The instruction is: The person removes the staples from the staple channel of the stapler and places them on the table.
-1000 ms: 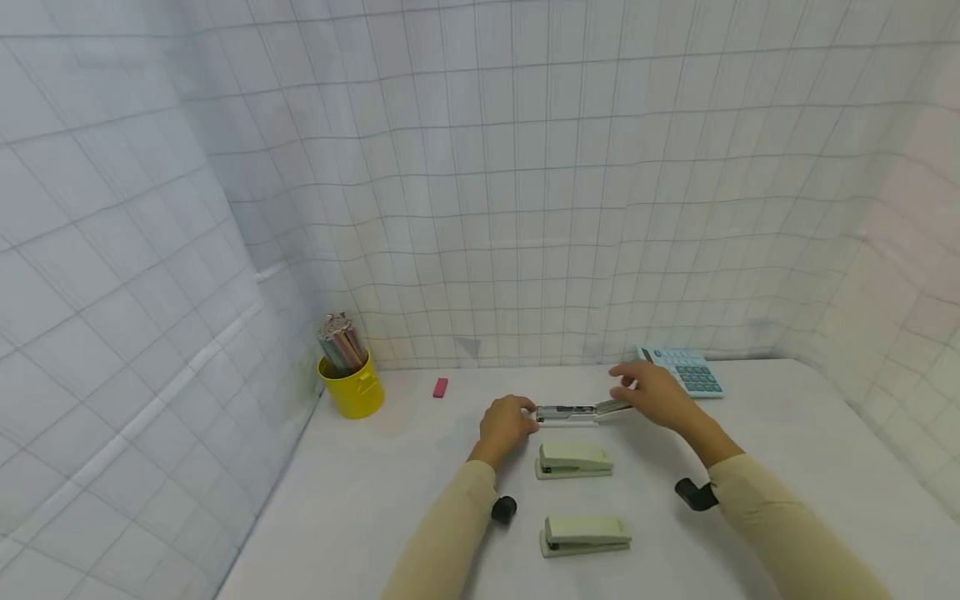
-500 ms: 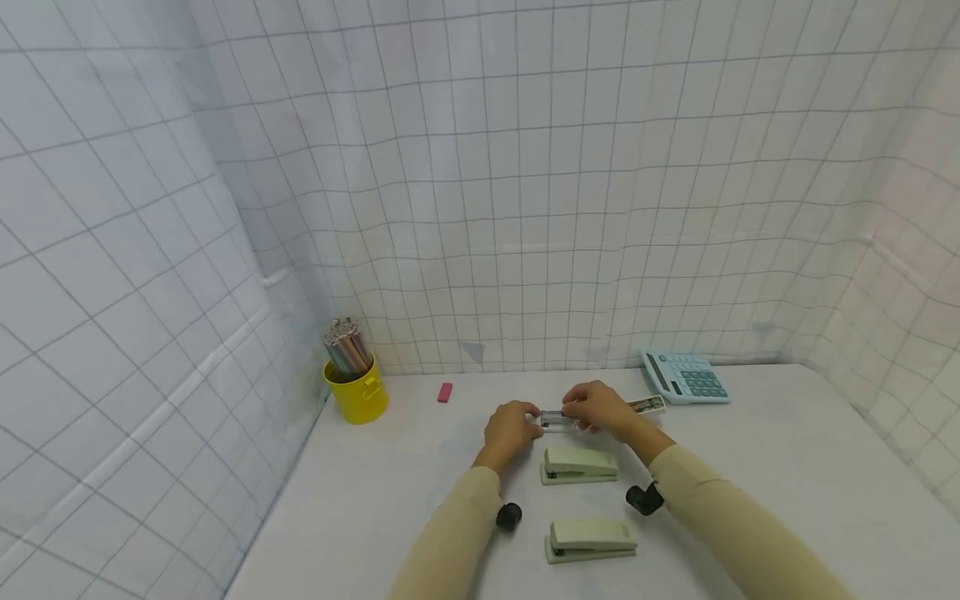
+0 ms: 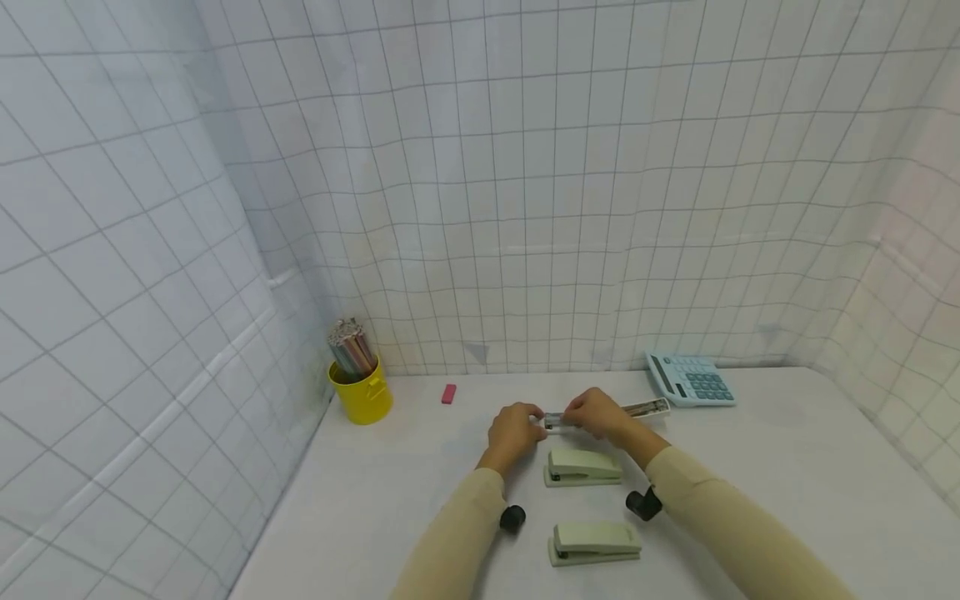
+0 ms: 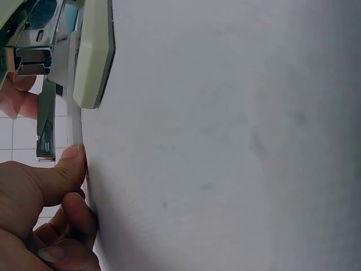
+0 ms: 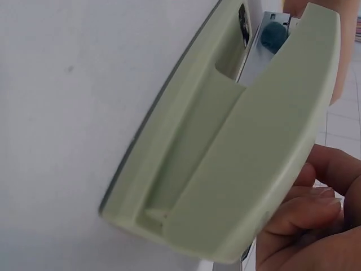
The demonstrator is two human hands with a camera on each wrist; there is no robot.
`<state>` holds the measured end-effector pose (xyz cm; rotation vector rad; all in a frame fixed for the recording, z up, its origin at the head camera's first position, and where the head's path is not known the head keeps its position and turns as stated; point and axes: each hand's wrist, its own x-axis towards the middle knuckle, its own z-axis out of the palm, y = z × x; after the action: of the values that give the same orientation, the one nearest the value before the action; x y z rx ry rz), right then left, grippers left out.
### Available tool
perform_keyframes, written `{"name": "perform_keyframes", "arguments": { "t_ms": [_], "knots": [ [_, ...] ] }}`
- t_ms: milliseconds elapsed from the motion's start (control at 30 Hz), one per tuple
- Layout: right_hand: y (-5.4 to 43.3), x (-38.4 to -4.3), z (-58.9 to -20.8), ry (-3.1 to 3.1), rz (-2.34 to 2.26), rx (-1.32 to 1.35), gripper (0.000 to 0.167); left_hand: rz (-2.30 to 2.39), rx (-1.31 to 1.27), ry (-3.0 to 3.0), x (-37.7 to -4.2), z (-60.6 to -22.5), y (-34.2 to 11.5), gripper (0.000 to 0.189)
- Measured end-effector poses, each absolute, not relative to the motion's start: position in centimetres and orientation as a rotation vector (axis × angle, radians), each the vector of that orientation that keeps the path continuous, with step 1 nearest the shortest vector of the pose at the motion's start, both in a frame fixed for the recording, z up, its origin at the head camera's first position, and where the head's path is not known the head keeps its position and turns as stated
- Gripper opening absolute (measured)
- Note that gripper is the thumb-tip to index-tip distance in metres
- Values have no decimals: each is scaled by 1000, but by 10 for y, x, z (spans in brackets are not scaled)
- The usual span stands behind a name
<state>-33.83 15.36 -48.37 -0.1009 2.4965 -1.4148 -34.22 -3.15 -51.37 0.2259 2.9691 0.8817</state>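
Note:
An opened stapler (image 3: 649, 408) lies at the back middle of the white table, its top folded back to the right and its metal magazine (image 4: 46, 127) exposed. My left hand (image 3: 513, 435) grips its left end, the thumb pressed to the base in the left wrist view. Over the magazine, my right hand (image 3: 597, 414) has thumb and fingertips pinched together; I cannot tell whether they hold a small part. A closed pale green stapler (image 3: 582, 467) stands just in front of both hands. In the right wrist view this green stapler (image 5: 254, 141) hides most of the opened one.
Another pale green stapler (image 3: 596, 543) lies nearer the front. A blue calculator (image 3: 692, 380) leans at the back right. To the left are a small red block (image 3: 448, 393) and a yellow cup (image 3: 365, 402) of pencils. Grid-patterned cloth (image 3: 480, 208) walls the table.
My right hand has moved left from the stapler's folded-back top to its magazine, and the top has swung back fully. Since half a second ago the hands barely move. The left keeps its hold.

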Motion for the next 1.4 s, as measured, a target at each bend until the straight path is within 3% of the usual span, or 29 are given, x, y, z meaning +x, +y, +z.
{"name": "perform_keyframes", "arguments": {
  "t_ms": [333,600,1400],
  "knots": [
    [148,-333,-484,2287,-1684,85,24,903,223,2978,-341,-515,-30,26],
    [143,-335,-488,2253,-1802,177,15,892,195,2989,-340,-513,-32,26],
    [126,-334,-478,2589,-1521,-18,12,928,201,2995,-341,-516,-31,26]
  ]
}}
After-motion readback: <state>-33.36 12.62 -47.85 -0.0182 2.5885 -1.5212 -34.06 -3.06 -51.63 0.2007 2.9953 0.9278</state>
